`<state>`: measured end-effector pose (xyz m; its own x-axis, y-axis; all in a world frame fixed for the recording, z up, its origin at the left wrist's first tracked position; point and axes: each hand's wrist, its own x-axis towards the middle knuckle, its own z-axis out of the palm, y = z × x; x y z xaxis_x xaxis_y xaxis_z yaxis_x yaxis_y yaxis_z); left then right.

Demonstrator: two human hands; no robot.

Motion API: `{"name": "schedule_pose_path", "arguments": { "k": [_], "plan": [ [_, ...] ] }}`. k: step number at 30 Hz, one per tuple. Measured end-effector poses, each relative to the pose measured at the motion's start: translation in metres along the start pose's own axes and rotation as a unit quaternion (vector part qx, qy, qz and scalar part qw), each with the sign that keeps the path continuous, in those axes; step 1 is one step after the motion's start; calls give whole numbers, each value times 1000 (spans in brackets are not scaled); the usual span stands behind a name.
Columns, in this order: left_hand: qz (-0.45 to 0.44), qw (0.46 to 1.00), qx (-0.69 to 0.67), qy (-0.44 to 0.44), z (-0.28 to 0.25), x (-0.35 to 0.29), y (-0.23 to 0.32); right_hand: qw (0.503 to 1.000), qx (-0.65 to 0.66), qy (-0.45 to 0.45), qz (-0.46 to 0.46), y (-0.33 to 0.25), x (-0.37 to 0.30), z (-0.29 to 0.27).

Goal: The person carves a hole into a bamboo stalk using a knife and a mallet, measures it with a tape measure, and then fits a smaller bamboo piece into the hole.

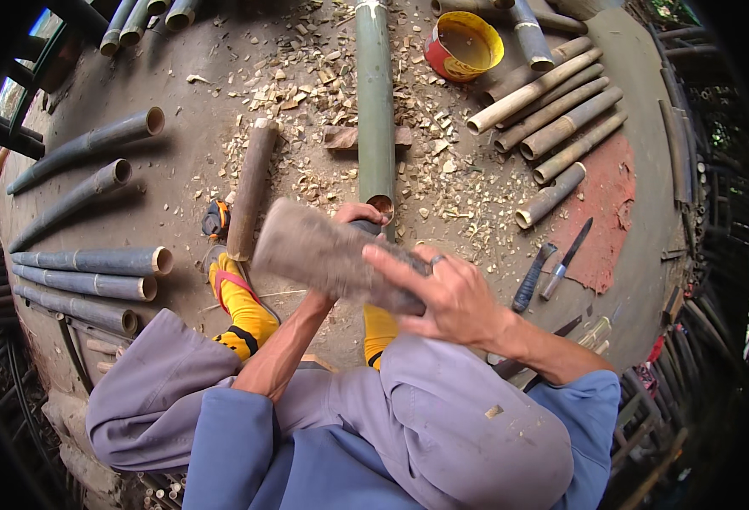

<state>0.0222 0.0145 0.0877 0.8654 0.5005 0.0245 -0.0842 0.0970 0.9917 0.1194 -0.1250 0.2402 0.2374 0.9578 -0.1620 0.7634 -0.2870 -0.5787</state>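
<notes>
My right hand (442,293) is closed round the narrow end of a rough wooden mallet (306,251), whose thick head points left. The mallet is slightly blurred and hides part of my left forearm. Beyond it, my left hand (359,214) is at the near end of a thick green bamboo pole (376,110). Its fingers are closed on a dark rounded handle (366,227); the rest of that tool is hidden. The pole runs straight away from me and lies across a small wooden block (340,138).
Wood chips (306,85) litter the ground around the pole. A knife (570,255) and a dark-handled tool (532,276) lie at right by a red sheet (612,212). Cut bamboo lengths (94,259) lie on both sides. A yellow-red bucket (464,47) stands at back; a tape measure (216,219) lies left.
</notes>
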Motion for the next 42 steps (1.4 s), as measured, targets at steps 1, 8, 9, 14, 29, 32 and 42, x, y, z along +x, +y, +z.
{"name": "schedule_pose_path", "arguments": {
  "k": [1, 8, 9, 14, 29, 32, 42],
  "plan": [
    [27, 1000, 13, -10, -3, 1, -13, 1000, 18, -5, 25, -3, -1, 1],
    [-153, 935, -241, 211, -37, 14, 4, 948, 141, 207, 196, 40, -91, 77],
    [-138, 941, -234, 200, -38, 13, 9, 935, 149, 205, 248, 47, -110, 95],
    [-16, 998, -46, -42, 21, 18, 45, 916, -45, 176, 357, 52, -170, 156],
    [49, 874, 482, 33, -14, 27, -8, 630, 144, 448, 617, 277, -186, 140],
    [-76, 760, 625, 162, -114, 32, -36, 617, 16, 424, 663, 334, -192, 124],
    [-209, 890, 394, 97, -137, 26, -19, 720, 37, 449, 527, 277, -126, 96]
  ]
}}
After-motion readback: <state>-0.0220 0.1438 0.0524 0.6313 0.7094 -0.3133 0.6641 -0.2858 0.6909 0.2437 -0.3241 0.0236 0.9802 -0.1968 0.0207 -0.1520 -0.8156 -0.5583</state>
